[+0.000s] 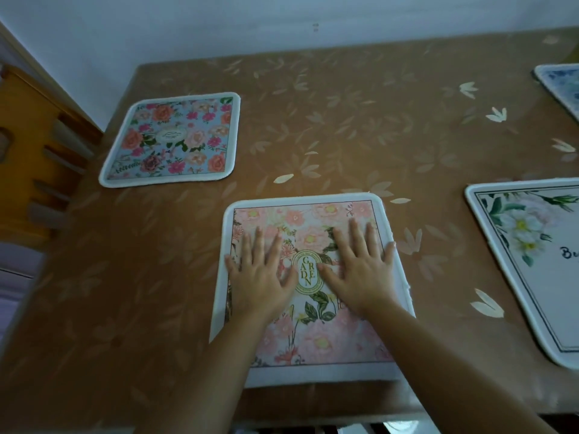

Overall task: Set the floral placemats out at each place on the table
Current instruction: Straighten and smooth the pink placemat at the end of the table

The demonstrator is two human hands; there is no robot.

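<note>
A pink floral placemat (313,336) with a "GARDEN" oval in its middle lies at the table's near edge. My left hand (261,274) and my right hand (360,267) both press flat on it with fingers spread, one on each side of the oval. A blue placemat with red and pink flowers (172,139) lies at the far left. A white placemat with white flowers and black script (539,261) lies at the right. The corner of a blue-and-white placemat (562,87) shows at the far right edge.
The table (344,120) wears a brown cloth printed with pale leaves and stands against a white wall. A wooden chair back (37,158) stands at the table's left end.
</note>
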